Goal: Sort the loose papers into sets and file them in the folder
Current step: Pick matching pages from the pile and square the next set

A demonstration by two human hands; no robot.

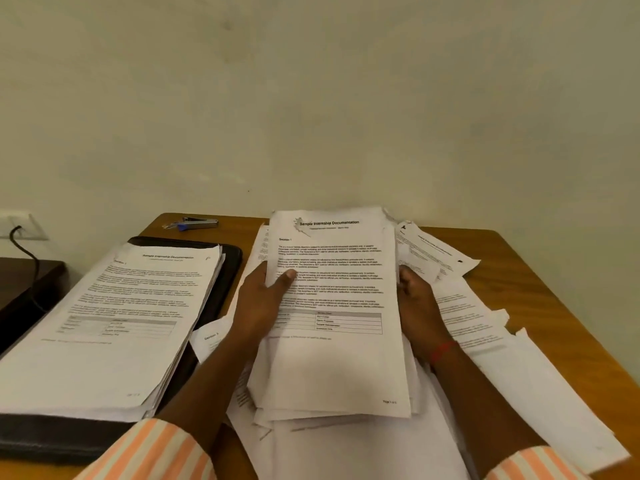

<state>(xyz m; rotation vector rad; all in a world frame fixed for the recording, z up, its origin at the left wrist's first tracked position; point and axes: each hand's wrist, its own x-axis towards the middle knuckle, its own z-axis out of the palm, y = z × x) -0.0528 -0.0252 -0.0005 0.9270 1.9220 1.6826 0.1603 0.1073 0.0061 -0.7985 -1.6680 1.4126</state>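
Note:
I hold a thick sheaf of printed papers (332, 362) upright over the desk; its top page is headed "Sample Internship Documentation". My left hand (259, 306) grips the sheaf's left edge, thumb on the front page. My right hand (417, 306) holds the right edge, its fingers hidden behind the sheets. A black folder (228, 271) lies open at the left with a stack of papers (114, 320) on it. Loose papers (485, 320) lie scattered under and to the right of the sheaf.
A stapler (197, 223) with a blue part lies at the wooden desk's (540, 271) far edge. The wall stands right behind the desk. A dark side surface (20, 282) with a black cable sits at the left, below a wall socket (20, 225).

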